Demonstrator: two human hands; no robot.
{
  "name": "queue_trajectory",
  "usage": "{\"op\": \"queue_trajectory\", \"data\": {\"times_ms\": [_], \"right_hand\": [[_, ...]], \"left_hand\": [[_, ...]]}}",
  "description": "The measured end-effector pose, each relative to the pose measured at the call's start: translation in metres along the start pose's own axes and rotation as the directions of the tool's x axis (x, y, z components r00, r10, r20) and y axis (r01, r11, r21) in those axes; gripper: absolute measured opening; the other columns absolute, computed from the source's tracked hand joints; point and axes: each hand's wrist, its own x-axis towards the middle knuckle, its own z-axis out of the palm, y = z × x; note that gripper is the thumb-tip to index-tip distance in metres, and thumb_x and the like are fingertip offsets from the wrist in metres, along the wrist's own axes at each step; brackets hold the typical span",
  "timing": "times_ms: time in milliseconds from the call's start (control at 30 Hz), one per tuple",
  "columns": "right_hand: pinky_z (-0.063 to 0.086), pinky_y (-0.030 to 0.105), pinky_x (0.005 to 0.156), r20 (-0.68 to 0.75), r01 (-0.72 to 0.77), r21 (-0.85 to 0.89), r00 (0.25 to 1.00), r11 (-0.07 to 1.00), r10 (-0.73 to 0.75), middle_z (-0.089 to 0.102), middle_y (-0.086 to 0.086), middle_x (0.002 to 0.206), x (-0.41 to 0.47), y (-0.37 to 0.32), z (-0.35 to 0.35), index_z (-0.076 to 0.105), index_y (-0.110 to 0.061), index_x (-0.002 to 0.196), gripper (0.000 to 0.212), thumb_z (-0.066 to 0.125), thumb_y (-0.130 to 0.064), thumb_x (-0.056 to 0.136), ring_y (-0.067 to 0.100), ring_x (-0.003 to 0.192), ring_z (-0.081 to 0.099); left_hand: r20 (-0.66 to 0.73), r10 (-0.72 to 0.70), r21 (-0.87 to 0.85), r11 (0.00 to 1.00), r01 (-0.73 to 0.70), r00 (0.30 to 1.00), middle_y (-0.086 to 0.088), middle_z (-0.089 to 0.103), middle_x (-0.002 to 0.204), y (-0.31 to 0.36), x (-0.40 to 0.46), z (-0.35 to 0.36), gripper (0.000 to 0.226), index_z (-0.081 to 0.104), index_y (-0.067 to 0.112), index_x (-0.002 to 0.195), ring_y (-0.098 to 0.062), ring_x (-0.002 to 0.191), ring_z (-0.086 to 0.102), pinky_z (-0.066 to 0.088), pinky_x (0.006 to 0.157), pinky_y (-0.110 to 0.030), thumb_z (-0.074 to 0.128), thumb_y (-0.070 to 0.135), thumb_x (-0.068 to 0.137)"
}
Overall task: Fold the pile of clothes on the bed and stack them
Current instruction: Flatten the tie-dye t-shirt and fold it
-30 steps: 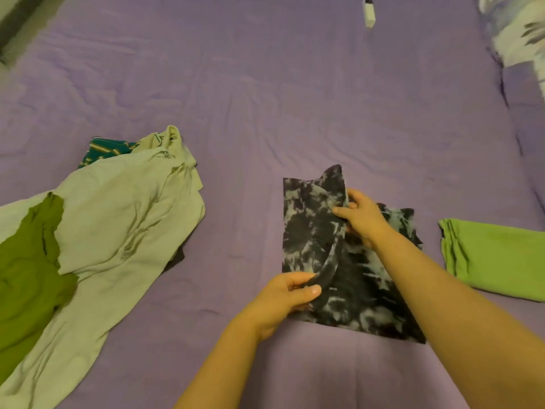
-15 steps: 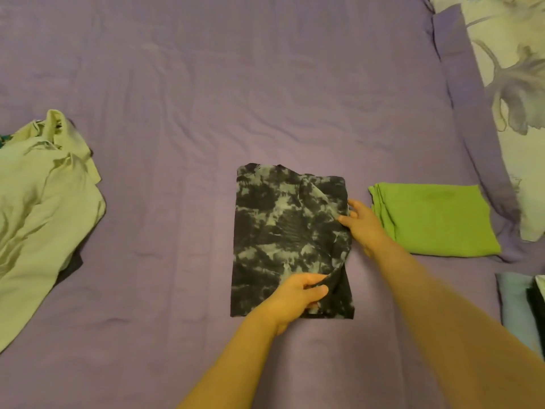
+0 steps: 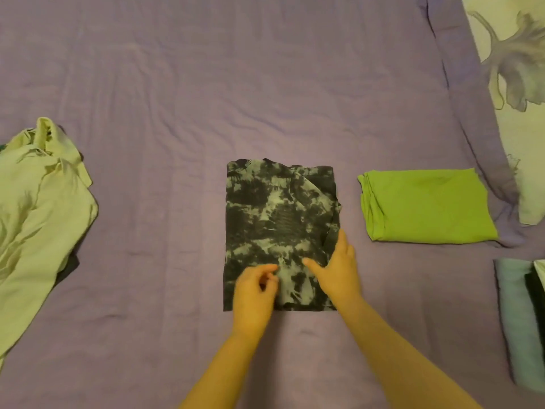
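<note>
A black and grey tie-dye shirt (image 3: 274, 219) lies folded into a tall rectangle in the middle of the purple bed (image 3: 206, 84). My left hand (image 3: 255, 293) rests on its near edge with the fingers loosely curled and nothing gripped. My right hand (image 3: 339, 273) lies flat on its near right corner, fingers spread. A folded bright green garment (image 3: 424, 205) sits just to the right of the shirt. The unfolded pile, topped by a pale green garment (image 3: 38, 214), lies at the left edge.
A folded grey-blue garment (image 3: 519, 317) with something dark beside it lies at the right edge. A floral pillow (image 3: 519, 69) fills the far right corner, with a purple pillow (image 3: 472, 98) beside it.
The shirt's right side was folded over to the left and laid flat. Both hands let go of the fabric and now rest on its near end. The view shifted right.
</note>
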Motion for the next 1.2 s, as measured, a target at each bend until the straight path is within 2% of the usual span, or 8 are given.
{"op": "queue_trajectory", "data": {"times_ms": [100, 233, 467, 667, 900, 1000, 1067, 1200], "right_hand": [[0.044, 0.044, 0.097, -0.014, -0.092, 0.112, 0.995, 0.989, 0.094, 0.042, 0.015, 0.143, -0.014, 0.009, 0.007, 0.022, -0.01, 0.148, 0.082, 0.07, -0.03, 0.085, 0.033, 0.125, 0.047], [0.044, 0.043, 0.099, 0.054, -0.126, 0.147, 0.991, 0.981, 0.119, 0.055, 0.015, 0.133, -0.026, 0.016, 0.008, 0.047, -0.004, 0.136, 0.059, 0.061, -0.038, 0.09, 0.033, 0.121, 0.051], [0.044, 0.037, 0.097, 0.149, -0.158, 0.392, 0.983, 0.906, 0.107, 0.058, 0.011, 0.129, -0.06, 0.023, -0.005, 0.051, -0.007, 0.133, 0.043, 0.058, -0.025, 0.094, 0.03, 0.118, 0.053], [0.053, 0.044, 0.084, 0.277, -0.401, 0.736, 0.914, 0.545, 0.298, 0.063, 0.013, 0.121, -0.111, 0.033, -0.017, 0.06, -0.012, 0.116, 0.03, 0.065, -0.01, 0.087, 0.027, 0.101, 0.063], [0.057, 0.03, 0.053, 0.259, -0.312, 0.943, 0.907, 0.116, 0.332, 0.051, 0.011, 0.125, -0.105, -0.003, -0.036, 0.034, -0.018, 0.144, 0.061, 0.055, 0.002, 0.091, 0.019, 0.087, 0.063], [0.058, 0.032, 0.054, 0.341, -0.348, 0.937, 0.885, -0.039, 0.317, 0.057, 0.012, 0.109, -0.077, -0.032, -0.045, 0.056, 0.0, 0.11, 0.018, 0.047, 0.0, 0.096, 0.021, 0.072, 0.065], [0.058, 0.03, 0.05, 0.394, -0.376, 0.919, 0.866, -0.12, 0.308, 0.062, 0.017, 0.086, -0.057, -0.049, -0.049, 0.057, 0.003, 0.085, 0.018, 0.043, 0.0, 0.097, 0.023, 0.063, 0.066], [0.058, 0.031, 0.072, 0.397, -0.375, 0.917, 0.877, -0.131, 0.269, 0.067, 0.016, 0.074, -0.014, -0.065, -0.046, 0.056, 0.003, 0.086, 0.02, 0.04, 0.001, 0.097, 0.023, 0.069, 0.066]], "left_hand": [[-0.256, -0.072, 0.149, 0.982, 0.112, 0.964, -0.01, 0.049, 0.124, -0.018, 0.008, -0.022, 0.047, 0.053, 0.01, 0.13, -0.028, 0.114, 0.046, 0.043, 0.098, -0.044, 0.069, 0.02, 0.086], [-0.066, -0.359, -0.199, 0.919, 0.34, 0.931, -0.008, 0.055, 0.122, -0.026, 0.017, -0.031, 0.056, 0.045, 0.002, 0.128, -0.029, 0.11, 0.055, 0.047, 0.096, -0.046, 0.07, 0.028, 0.085], [0.117, -0.493, -0.319, 0.803, 0.503, 0.862, -0.01, 0.065, 0.096, -0.037, -0.009, -0.055, 0.017, 0.058, 0.009, 0.097, -0.023, 0.082, 0.062, 0.055, 0.065, -0.035, 0.059, 0.025, 0.094], [0.234, -0.496, -0.52, 0.663, 0.539, 0.836, -0.004, 0.074, 0.088, -0.036, -0.066, -0.083, 0.016, 0.068, 0.013, 0.096, -0.016, 0.074, 0.071, 0.054, 0.052, -0.023, 0.07, 0.024, 0.085], [0.359, -0.457, -0.759, 0.365, 0.54, 0.814, -0.005, 0.074, 0.094, 0.009, -0.046, -0.097, 0.014, 0.067, 0.011, 0.102, -0.016, 0.078, 0.072, 0.056, 0.054, -0.025, 0.063, 0.017, 0.089], [0.401, -0.41, -0.806, 0.267, 0.528, 0.819, -0.008, 0.071, 0.099, 0.033, -0.014, -0.093, 0.016, 0.065, 0.008, 0.105, -0.02, 0.084, 0.07, 0.056, 0.058, -0.028, 0.059, 0.015, 0.092], [0.419, -0.403, -0.808, 0.243, 0.537, 0.814, -0.011, 0.068, 0.105, 0.046, 0.011, -0.088, 0.021, 0.062, 0.007, 0.112, -0.023, 0.09, 0.067, 0.054, 0.063, -0.03, 0.057, 0.015, 0.094], [0.415, -0.402, -0.793, 0.28, 0.541, 0.816, -0.016, 0.063, 0.119, 0.052, 0.057, -0.079, 0.027, 0.057, 0.004, 0.12, -0.027, 0.093, 0.065, 0.052, 0.07, -0.035, 0.054, 0.016, 0.096]]}}
